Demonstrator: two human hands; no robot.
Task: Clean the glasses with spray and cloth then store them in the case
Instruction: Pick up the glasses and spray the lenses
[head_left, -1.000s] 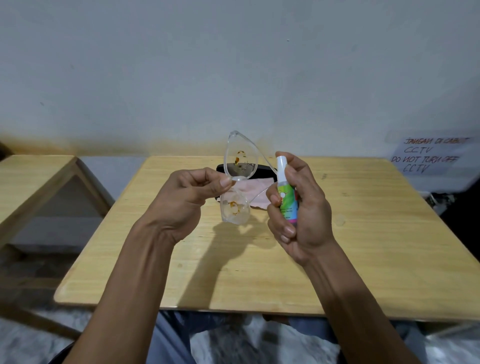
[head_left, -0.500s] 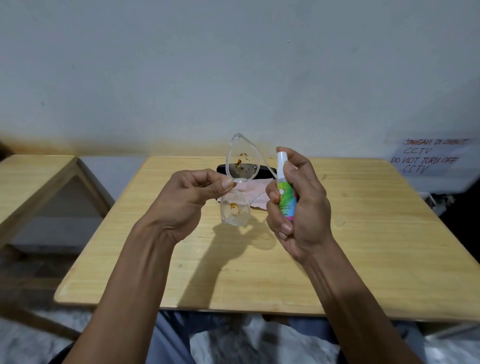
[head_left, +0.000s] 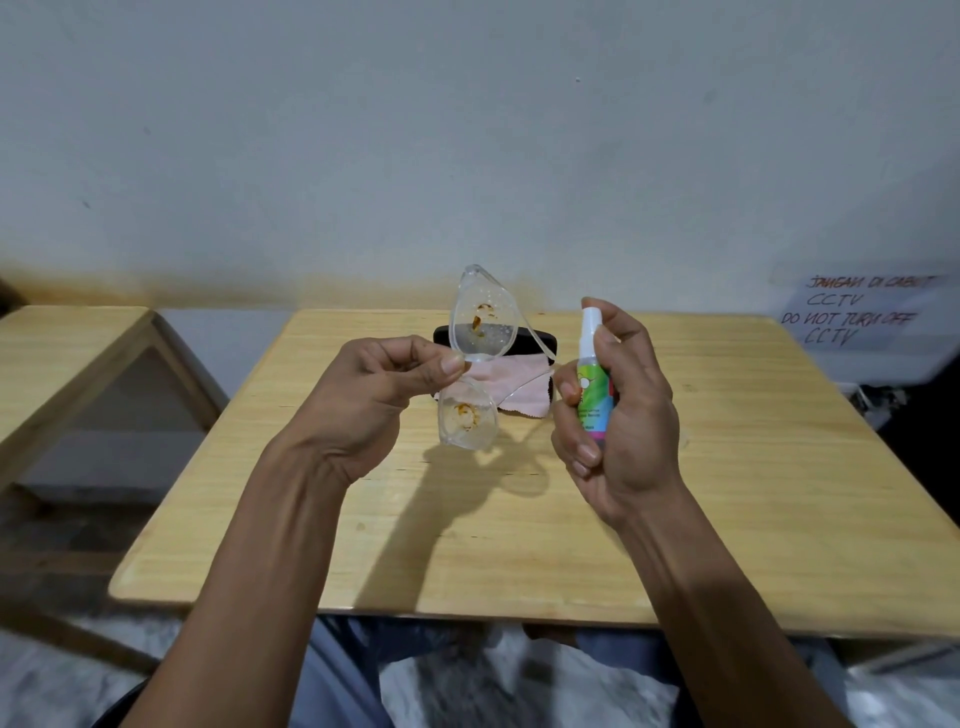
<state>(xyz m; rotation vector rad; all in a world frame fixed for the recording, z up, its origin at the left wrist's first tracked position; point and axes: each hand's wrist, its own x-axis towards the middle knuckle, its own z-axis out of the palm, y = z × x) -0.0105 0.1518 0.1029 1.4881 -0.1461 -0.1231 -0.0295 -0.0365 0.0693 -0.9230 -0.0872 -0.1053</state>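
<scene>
Over table (head_left: 727, 519): left hand (head_left: 374, 400) pinches glasses (head_left: 475, 358); bridge probably.

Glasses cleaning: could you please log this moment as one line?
left hand: pinches glasses | right hand: grips spray bottle | cloth, case: on table

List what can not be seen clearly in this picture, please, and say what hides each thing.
- Black glasses case, head view: mostly behind the clear plastic glasses; open or closed is unclear.
- Pink cleaning cloth: its left part is behind the left hand and the glasses.
- Small white spray bottle with green label: the label text is too small, and the right hand covers its lower part.
- Handwritten paper sign: the top line is blurred.
</scene>
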